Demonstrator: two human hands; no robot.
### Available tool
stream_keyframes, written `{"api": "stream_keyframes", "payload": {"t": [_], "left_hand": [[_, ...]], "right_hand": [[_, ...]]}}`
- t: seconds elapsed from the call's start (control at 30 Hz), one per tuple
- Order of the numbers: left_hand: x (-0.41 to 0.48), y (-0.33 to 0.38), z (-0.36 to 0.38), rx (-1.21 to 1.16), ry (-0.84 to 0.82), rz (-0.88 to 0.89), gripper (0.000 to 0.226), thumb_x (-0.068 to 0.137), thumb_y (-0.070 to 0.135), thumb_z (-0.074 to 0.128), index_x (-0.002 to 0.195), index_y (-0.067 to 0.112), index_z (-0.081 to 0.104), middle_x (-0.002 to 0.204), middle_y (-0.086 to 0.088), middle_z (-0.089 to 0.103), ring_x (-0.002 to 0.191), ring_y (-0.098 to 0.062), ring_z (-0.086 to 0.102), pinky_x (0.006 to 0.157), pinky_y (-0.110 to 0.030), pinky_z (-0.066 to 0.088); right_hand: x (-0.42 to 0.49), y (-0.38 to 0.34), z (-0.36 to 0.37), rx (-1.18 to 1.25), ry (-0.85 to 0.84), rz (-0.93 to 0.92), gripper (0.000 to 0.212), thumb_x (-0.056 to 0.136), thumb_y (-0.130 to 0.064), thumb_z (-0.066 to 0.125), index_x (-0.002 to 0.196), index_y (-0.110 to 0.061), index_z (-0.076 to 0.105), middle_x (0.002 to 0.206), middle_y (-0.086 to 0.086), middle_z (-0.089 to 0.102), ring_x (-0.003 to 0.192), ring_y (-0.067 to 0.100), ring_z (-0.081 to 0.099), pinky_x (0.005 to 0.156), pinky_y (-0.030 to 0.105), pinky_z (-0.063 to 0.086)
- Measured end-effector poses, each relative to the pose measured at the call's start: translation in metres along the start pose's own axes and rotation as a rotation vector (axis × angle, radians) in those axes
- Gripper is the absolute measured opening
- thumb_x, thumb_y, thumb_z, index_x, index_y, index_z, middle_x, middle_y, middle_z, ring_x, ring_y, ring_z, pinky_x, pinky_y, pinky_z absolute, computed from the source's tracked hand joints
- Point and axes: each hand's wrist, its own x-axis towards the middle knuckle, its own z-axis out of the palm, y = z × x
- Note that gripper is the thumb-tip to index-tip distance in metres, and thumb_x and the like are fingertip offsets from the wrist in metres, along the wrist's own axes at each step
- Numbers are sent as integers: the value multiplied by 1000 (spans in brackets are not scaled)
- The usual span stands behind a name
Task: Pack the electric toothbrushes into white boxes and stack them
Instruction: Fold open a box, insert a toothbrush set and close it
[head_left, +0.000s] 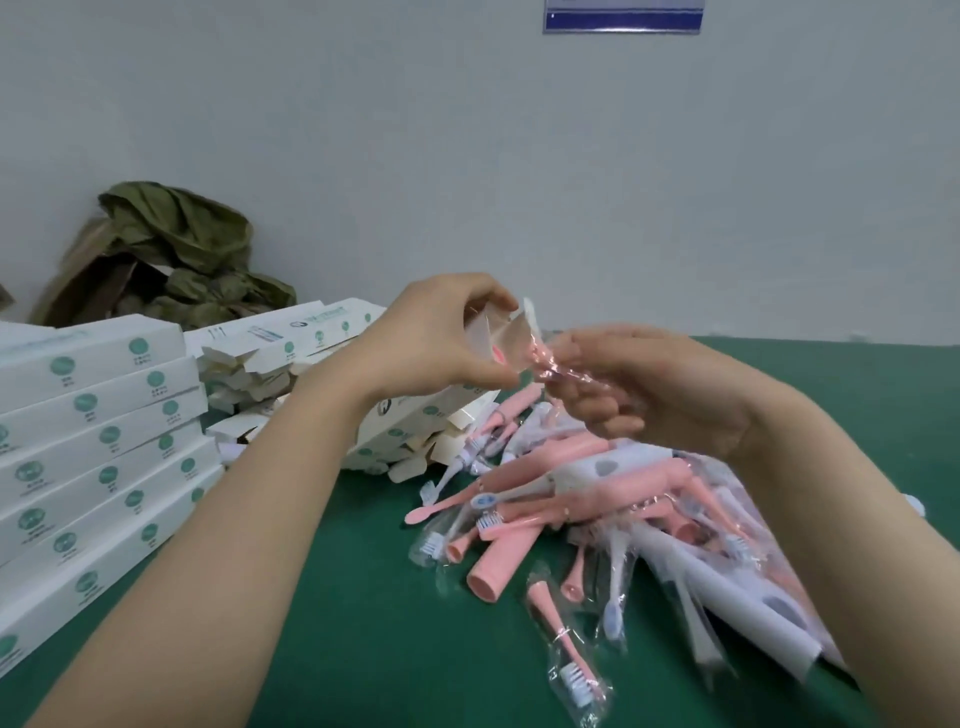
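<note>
Toothbrushes (571, 499), pink and white and mostly in clear wrap, are heaped loose on the desk (363, 623) toward its right edge. One wrapped pink brush head (540, 358) is held above the heap, toward the far edge, between both hands.

Left hand (441, 338): fingers (488, 297) curled round the open end of a box (485, 332), with the mouth turned toward the right hand.
Right hand (649, 395): fingers (587, 349) pinched on the wrap of the brush head, its tip at the box mouth. Whether it is inside yet cannot be told, because of blur.

Step in hand, as judged: insertion of the brush head into the box. Notes for doing it well:
- The mouth should be squared open by the left hand, with the flaps held clear.
- The head should be fed in along the box's length, not at an angle.
- Loose wrap should be gathered tight so that it is not caught on the rim.
- The flap should be tucked only once everything is fully in.

Closed boxes are piled in a stack (98, 441) at the left edge. Empty boxes (291, 358) lie by the far edge beside it. Many toothbrushes are left unpacked.
</note>
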Motion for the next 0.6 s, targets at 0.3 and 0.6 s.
{"api": "stream_keyframes", "payload": {"t": [0.3,0.6], "left_hand": [[-38,-7,26,-116,309,94,61,63,28,84,119,32,58,111,26,58,101,11,52,84,-1,36],[-62,-27,46,-45,808,350,59,73,31,74,125,15,51,115,7,57,108,-4,55,96,-21,43]], "right_hand": [[15,-30,22,-1023,555,-93,14,83,-25,70,74,-14,72,51,-3,55,41,5,46,32,8,29],[17,-22,48,-944,651,-534,26,72,-39,80,71,-19,64,57,-13,52,55,-1,49,54,10,38]]}}
